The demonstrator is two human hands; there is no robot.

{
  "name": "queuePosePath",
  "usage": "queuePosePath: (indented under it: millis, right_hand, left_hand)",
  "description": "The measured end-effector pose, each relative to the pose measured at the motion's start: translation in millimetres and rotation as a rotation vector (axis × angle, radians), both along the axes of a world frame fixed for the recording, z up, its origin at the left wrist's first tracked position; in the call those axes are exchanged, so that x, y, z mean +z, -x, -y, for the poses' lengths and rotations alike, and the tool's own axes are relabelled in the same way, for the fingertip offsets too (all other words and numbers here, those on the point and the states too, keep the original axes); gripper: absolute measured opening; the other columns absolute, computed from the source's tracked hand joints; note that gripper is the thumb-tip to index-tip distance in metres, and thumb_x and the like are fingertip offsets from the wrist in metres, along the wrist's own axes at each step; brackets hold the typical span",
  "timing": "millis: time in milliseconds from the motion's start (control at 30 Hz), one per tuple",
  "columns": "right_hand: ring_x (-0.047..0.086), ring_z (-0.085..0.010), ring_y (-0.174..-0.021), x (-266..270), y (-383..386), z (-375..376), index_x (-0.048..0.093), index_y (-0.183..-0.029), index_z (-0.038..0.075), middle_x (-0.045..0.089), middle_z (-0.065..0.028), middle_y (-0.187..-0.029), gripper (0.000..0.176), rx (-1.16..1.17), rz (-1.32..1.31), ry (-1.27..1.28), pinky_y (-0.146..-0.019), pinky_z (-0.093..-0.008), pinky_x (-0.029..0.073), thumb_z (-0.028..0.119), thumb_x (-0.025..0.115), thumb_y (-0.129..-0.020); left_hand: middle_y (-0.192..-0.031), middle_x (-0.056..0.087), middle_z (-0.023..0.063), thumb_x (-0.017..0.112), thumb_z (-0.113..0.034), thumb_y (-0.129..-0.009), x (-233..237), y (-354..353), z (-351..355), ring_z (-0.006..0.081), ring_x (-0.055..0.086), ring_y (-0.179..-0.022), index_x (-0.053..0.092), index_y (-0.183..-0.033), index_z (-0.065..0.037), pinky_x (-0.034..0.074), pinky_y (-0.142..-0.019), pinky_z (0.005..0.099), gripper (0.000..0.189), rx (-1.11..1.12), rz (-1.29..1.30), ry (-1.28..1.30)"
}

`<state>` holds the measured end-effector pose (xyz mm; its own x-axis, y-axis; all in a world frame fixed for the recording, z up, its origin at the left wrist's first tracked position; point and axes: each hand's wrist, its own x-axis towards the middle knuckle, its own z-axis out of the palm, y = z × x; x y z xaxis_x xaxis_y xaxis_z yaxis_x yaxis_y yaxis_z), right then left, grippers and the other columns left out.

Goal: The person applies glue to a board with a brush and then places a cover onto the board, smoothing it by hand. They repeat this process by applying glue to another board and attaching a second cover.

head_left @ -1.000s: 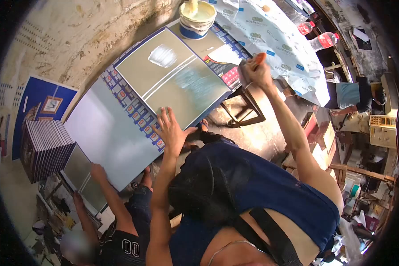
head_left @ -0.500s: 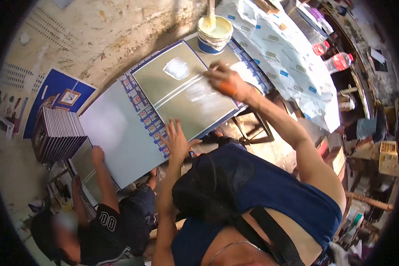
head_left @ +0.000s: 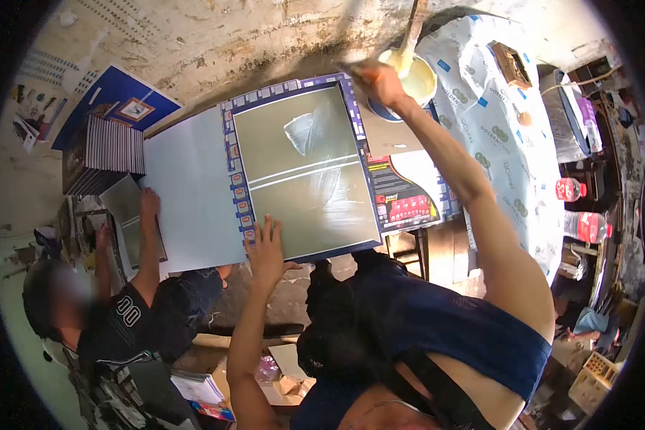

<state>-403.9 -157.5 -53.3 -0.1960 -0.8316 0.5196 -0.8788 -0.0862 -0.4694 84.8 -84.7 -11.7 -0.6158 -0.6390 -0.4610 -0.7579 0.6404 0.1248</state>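
A grey-green sheet with a dark blue border lies before me, crossed by two white lines. Wet, whitish smears mark its surface. My left hand rests on its near left edge, fingers spread, holding nothing. At the sheet's far right corner, beside the bucket, my right hand is closed, its fingers partly blurred; what it grips cannot be made out. The bucket holds a pale cream paste, and a paste-coated wooden-handled brush stands in it.
Left of the sheet lies a pale board. Past it, a co-worker's hand touches a smaller grey-green panel near a stack of dark-covered pieces. Printed plastic wrap covers the surface at right, near red-labelled bottles.
My right hand has moved off the smeared area to the sheet's far corner by the bucket. The smear has spread into longer streaks. The camera view has turned.
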Motion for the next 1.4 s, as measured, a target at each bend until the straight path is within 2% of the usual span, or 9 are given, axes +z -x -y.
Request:
queuePosePath:
  millis: [133, 333, 500, 600, 700, 833, 1033, 1200, 1400]
  right_hand:
    - [0.061, -0.0137, -0.069, 80, -47, -28, 0.069, -0.094, -0.003, 0.069, -0.0057, -0.083, 0.027, -0.117, 0.522, 0.096, -0.061, -0.03, 0.049, 0.021, 0.075, -0.084]
    - [0.065, -0.03, -0.079, 71, -91, -39, 0.065, -0.104, 0.009, 0.066, -0.0127, -0.099, 0.023, 0.6, 0.231, -0.274, -0.072, -0.0378, 0.052, 0.017, 0.07, -0.084]
    - [0.066, -0.0347, -0.088, 20, -5, 46, 0.062, -0.101, 0.008, 0.067, -0.0164, -0.102, 0.022, 0.12, -0.015, -0.539, -0.077, -0.042, 0.053, 0.016, 0.07, -0.082]
    - [0.063, -0.0333, -0.089, 26, 6, 66, 0.07, -0.111, 0.014, 0.064, -0.0126, -0.101, 0.029, 0.075, -0.042, 0.015, -0.076, -0.0415, 0.053, 0.018, 0.07, -0.082]
    - [0.067, -0.034, -0.077, 36, -23, 65, 0.065, -0.096, 0.008, 0.067, -0.0181, -0.083, 0.023, 0.621, -0.119, 0.041, -0.075, -0.0441, 0.054, 0.026, 0.071, -0.083]
    - [0.066, -0.0323, -0.069, 41, -3, 114, 0.069, -0.098, 0.01, 0.068, -0.0145, -0.082, 0.022, 0.094, -0.306, -0.46, -0.071, -0.0436, 0.055, 0.027, 0.068, -0.083]
    - [0.065, -0.0312, -0.085, 49, -87, 90, 0.068, -0.094, 0.012, 0.068, -0.01, -0.089, 0.017, 0.969, 0.045, -0.256, -0.081, -0.0392, 0.051, 0.012, 0.075, -0.078]
    - [0.065, -0.0333, -0.076, 66, -58, 167, 0.069, -0.094, 0.011, 0.067, -0.0188, -0.084, 0.016, 0.383, -0.387, -0.322, -0.069, -0.0423, 0.052, 0.02, 0.064, -0.082]
    - [0.061, -0.0292, -0.093, 55, -80, 79, 0.064, -0.101, 0.009, 0.064, -0.0119, -0.099, 0.025, 0.862, 0.06, -0.472, -0.083, -0.0392, 0.048, 0.018, 0.074, -0.08]
  left_hand:
    - [-0.159, 0.017, 0.0115, 0.089, -0.048, -0.051, -1, 7, 2, 0.0387, 0.019, -0.145, 0.026, -0.15, -0.01, 0.028, -0.11, 0.0632, 0.122, -0.004, 0.061, 0.017]
    - [-0.159, 0.019, 0.0114, 0.09, -0.042, -0.053, 10, 18, 5, 0.0367, 0.021, -0.145, 0.029, -0.149, -0.01, 0.028, -0.11, 0.0611, 0.118, 0.025, 0.117, -0.02]
    - [-0.159, 0.019, 0.0116, 0.09, -0.038, -0.055, 4, 17, 4, 0.0365, 0.021, -0.146, 0.029, -0.149, -0.009, 0.028, -0.112, 0.0589, 0.116, 0.024, 0.124, -0.01]
    - [-0.159, 0.018, 0.0118, 0.09, -0.036, -0.056, 10, 18, 5, 0.0365, 0.02, -0.146, 0.029, -0.149, -0.008, 0.027, -0.112, 0.0586, 0.115, 0.043, 0.123, -0.038]
    - [-0.159, 0.018, 0.0121, 0.09, -0.035, -0.056, 2, 12, 6, 0.0369, 0.02, -0.146, 0.028, -0.149, -0.008, 0.028, -0.112, 0.0588, 0.115, 0.043, 0.076, -0.018]
    - [-0.159, 0.019, 0.0123, 0.09, -0.035, -0.056, 5, 9, 5, 0.0373, 0.02, -0.146, 0.028, -0.149, -0.007, 0.029, -0.112, 0.0591, 0.115, 0.034, 0.034, -0.025]
    - [-0.158, 0.021, 0.0119, 0.09, -0.035, -0.055, 13, 12, 7, 0.037, 0.022, -0.145, 0.029, -0.148, -0.008, 0.029, -0.111, 0.0591, 0.114, 0.064, 0.016, -0.057]
    - [-0.158, 0.021, 0.011, 0.09, -0.036, -0.054, 11, 10, 5, 0.0362, 0.022, -0.145, 0.03, -0.148, -0.008, 0.029, -0.111, 0.0603, 0.115, 0.066, 0.009, -0.049]
    - [-0.157, 0.021, 0.0098, 0.091, -0.035, -0.054, 6, 6, 7, 0.0359, 0.021, -0.145, 0.03, -0.148, -0.01, 0.029, -0.111, 0.0617, 0.114, 0.085, -0.006, -0.056]
